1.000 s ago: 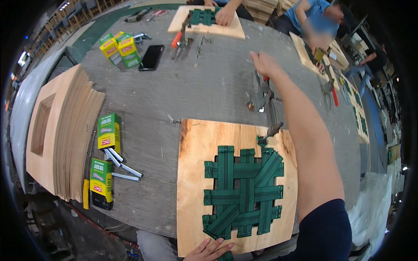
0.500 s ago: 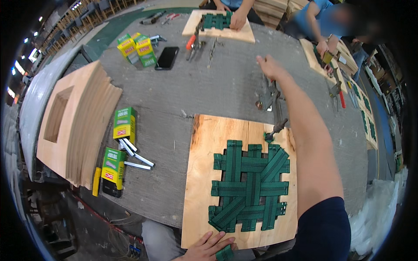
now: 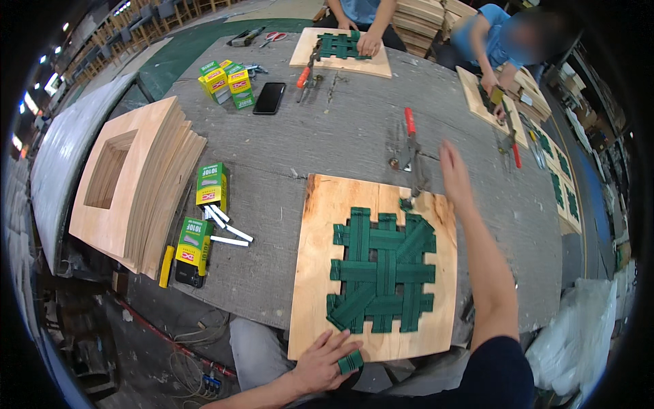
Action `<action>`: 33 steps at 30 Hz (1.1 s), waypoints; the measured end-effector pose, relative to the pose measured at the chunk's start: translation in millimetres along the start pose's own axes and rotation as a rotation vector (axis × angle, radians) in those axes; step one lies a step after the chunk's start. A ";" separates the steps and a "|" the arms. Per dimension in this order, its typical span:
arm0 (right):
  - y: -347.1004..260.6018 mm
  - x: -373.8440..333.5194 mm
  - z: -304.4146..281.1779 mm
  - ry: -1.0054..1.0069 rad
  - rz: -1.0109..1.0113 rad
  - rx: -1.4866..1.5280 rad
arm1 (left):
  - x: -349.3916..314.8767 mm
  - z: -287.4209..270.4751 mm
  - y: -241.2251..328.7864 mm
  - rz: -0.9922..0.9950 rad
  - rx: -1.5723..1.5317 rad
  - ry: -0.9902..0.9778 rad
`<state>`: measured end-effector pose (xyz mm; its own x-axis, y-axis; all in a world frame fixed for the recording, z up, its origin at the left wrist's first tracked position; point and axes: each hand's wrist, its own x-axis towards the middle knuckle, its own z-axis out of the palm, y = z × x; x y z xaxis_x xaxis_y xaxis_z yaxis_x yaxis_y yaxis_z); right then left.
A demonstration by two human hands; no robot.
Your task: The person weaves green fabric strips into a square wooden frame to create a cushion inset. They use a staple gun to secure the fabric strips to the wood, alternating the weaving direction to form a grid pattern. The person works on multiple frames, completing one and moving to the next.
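A pale wooden panel [image 3: 443, 334] lies on the table before me, with dark green webbing straps [image 3: 357, 273] woven across its cut-out. My left hand [image 3: 325, 361] rests at the panel's near edge, its fingers closed around a short end of green webbing [image 3: 351, 362]; part of that grip is hidden. My right hand [image 3: 455, 174] hovers to the right of a toggle clamp [image 3: 419, 167], fingers stretched and holding nothing. The clamp has a red handle [image 3: 409, 120], and its tip presses near the panel's far right corner.
Stacked wooden frames [image 3: 139, 184] stand at the left. Near them lie green-yellow staple boxes [image 3: 194, 240], loose staple strips [image 3: 228, 240] and a yellow-handled tool [image 3: 165, 267]. A black phone [image 3: 270, 98] lies farther off. Two co-workers handle similar panels [image 3: 375, 66] at the far side.
My right hand has come off the clamp's handle and moved right and nearer, leaving the red handle in sight. My left hand stays at the panel's near edge. The whole view has shifted slightly.
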<state>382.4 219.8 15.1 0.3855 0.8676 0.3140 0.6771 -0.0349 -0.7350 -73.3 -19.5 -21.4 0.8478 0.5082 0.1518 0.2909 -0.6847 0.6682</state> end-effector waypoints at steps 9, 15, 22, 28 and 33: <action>-72.8 -393.9 -93.3 -0.003 0.273 -0.485 | -2.5 10.4 8.1 0.044 0.144 0.159; -87.4 -432.0 -67.8 -0.031 0.356 -0.452 | -5.9 9.7 13.4 0.059 0.117 0.209; -98.7 -436.3 -77.2 0.024 0.342 -0.399 | -4.5 9.1 24.2 0.065 0.089 0.226; -116.0 -440.8 -73.4 -0.061 0.394 -0.317 | -10.3 -2.4 14.4 0.031 0.126 0.176; -113.0 -447.0 -86.2 -0.099 0.358 -0.276 | -11.3 -8.3 15.8 -0.043 -0.103 0.132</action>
<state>187.5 -206.8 9.7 0.5730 0.8196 0.0010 0.6589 -0.4599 -0.5952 -81.9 -31.7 -6.6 0.7681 0.6045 0.2112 0.2729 -0.6074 0.7461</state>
